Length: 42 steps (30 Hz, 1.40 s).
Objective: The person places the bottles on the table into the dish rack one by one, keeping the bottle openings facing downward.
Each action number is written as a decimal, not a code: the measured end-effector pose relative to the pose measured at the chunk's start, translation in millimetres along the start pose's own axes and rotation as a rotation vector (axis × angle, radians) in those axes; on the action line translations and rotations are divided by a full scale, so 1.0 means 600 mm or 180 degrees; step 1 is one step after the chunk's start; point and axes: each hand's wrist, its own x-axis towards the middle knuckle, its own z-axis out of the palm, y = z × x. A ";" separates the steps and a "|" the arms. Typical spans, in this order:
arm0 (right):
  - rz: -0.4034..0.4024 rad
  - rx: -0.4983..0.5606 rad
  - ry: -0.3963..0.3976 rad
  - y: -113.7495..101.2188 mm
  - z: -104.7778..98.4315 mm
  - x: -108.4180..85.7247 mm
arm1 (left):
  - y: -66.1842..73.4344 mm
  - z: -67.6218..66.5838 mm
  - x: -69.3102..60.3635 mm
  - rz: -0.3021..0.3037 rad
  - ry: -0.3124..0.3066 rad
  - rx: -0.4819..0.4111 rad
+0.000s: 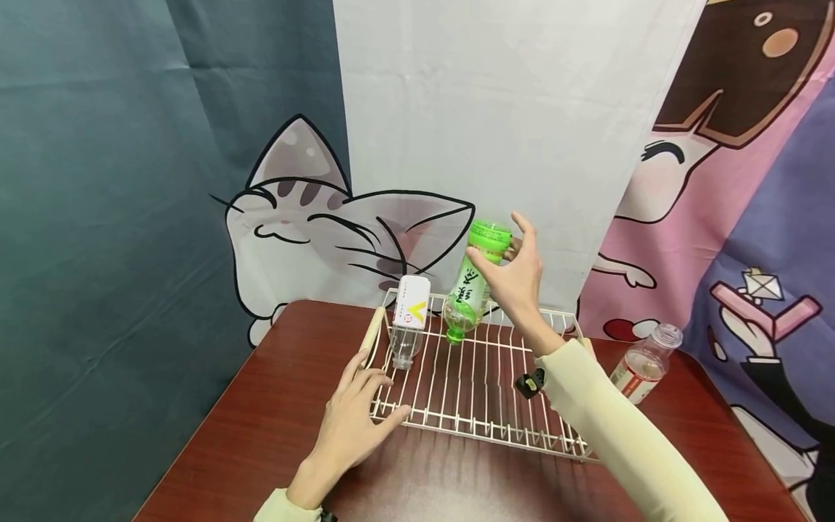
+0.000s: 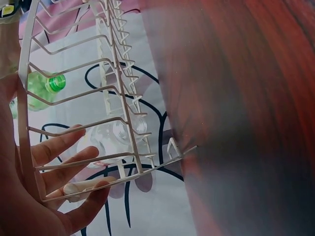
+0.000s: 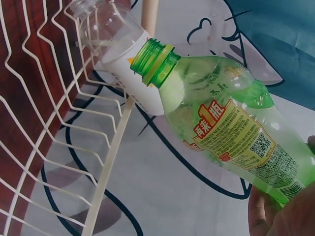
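Neck down and tilted, a green plastic bottle (image 1: 471,286) hangs over the back of a white wire rack (image 1: 479,424). My right hand (image 1: 518,279) holds it near its base, between thumb and fingers; its uncapped green mouth (image 3: 153,63) shows in the right wrist view. Left of it, a clear bottle with a white label (image 1: 412,304) leans upside down in the rack. My left hand (image 1: 355,413) grips the rack's front left corner, its fingers (image 2: 59,146) seen through the wires in the left wrist view.
Another clear bottle with a red-and-white label (image 1: 642,362) stands on the table right of the rack, partly behind my right sleeve. The reddish-brown table (image 1: 261,406) extends around the rack. A cartoon-printed curtain (image 1: 515,94) hangs behind the table.
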 end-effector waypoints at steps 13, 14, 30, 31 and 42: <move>0.0191 -0.0168 -0.0159 0.031 0.033 0.003 | 0.000 0.000 -0.001 0.0040 0.0036 0.0029; 0.0206 -0.0186 -0.0169 0.034 0.035 0.002 | 0.000 0.000 -0.002 0.0043 0.0033 0.0030; 0.0311 -0.0597 -0.0460 0.067 0.063 -0.021 | 0.002 0.001 0.000 0.0037 0.0042 -0.0007; 0.0323 -0.0616 -0.0474 0.071 0.064 -0.023 | 0.002 0.001 0.000 0.0043 0.0043 -0.0008; 0.0415 -0.0911 -0.0564 0.092 0.077 -0.034 | 0.002 0.001 0.000 0.0069 0.0074 -0.0001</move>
